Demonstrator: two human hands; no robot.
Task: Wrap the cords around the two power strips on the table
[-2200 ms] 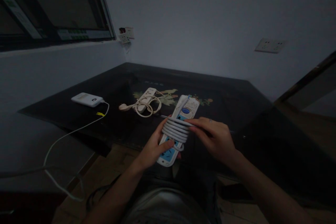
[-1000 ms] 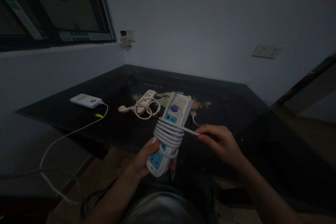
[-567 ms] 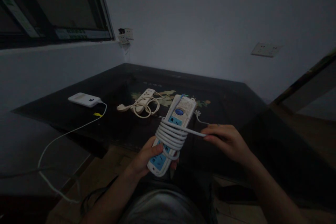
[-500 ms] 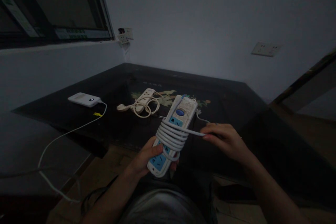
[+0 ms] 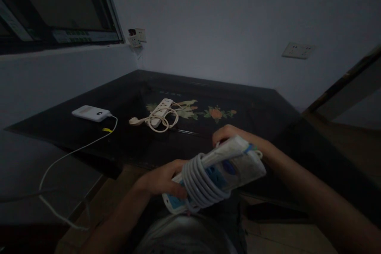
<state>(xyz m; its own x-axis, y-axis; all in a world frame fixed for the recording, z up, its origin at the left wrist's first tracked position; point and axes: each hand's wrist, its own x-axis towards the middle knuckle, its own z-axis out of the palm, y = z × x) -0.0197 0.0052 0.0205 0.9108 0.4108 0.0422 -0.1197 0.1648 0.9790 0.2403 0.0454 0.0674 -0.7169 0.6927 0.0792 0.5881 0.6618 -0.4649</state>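
Note:
My left hand (image 5: pixel 168 180) is wrapped round the lower end of a white power strip (image 5: pixel 247 168) with blue socket panels and a blue oval switch. Several turns of its grey-white cord (image 5: pixel 201 182) circle the strip's middle, just past my thumb. The strip is tilted, its switch end pointing right, held off the table near my body. Behind its far side is my right hand (image 5: pixel 229 133), fingers curled down and closed on the cord, of which only a small piece shows by the fingertips. The strip hides the rest of those fingers.
On the dark table (image 5: pixel 125 91) with a flower print lies a smaller white power strip (image 5: pixel 162 113) with a loosely coiled cord and plug. To its left are a white device (image 5: pixel 91 113) with a cable hanging over the edge and a yellow scrap (image 5: pixel 107 129). Wall sockets (image 5: pixel 297 50) are behind.
The strip has turned clockwise and come lower and nearer my body. My right hand, earlier out to the right pulling the cord, has moved left behind the strip. My left hand keeps its grip.

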